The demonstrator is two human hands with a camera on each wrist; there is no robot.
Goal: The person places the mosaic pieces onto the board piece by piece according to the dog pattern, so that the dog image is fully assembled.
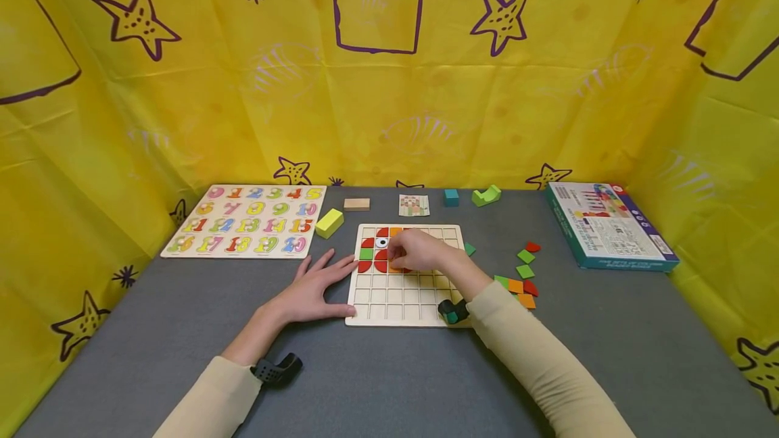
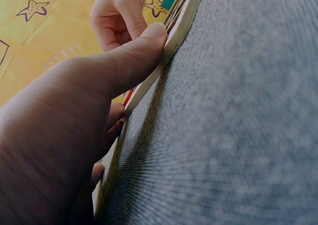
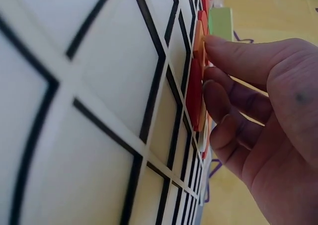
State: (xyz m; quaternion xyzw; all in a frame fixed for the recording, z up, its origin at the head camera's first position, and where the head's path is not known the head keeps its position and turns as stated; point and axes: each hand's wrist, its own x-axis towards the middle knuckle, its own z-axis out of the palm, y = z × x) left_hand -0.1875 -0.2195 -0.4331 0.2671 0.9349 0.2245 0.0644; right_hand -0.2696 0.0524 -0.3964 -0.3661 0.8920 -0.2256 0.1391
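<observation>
A pale wooden grid board (image 1: pixel 395 303) lies on the dark table, several tiles set in its upper left. Among them are a green square tile (image 1: pixel 366 254), red rounded tiles (image 1: pixel 364 266) and a white tile with an eye (image 1: pixel 381 242). My left hand (image 1: pixel 313 291) rests along the board's left edge, fingers spread; its thumb (image 2: pixel 149 38) lies on the rim. Bent over the tiles, my right hand (image 1: pixel 420 250) pinches an orange tile (image 3: pixel 199 40) at the grid's surface, beside a red tile (image 3: pixel 194 96). Its fingers hide part of the pattern.
Loose red, green and orange tiles (image 1: pixel 525 271) lie right of the board. Behind it are a picture card (image 1: pixel 414 205), a wooden block (image 1: pixel 356 204), a yellow block (image 1: pixel 329 224), a blue cube (image 1: pixel 451 197) and a green arch (image 1: pixel 486 196). A number board (image 1: pixel 243 222) and a box (image 1: pixel 611 225) flank them.
</observation>
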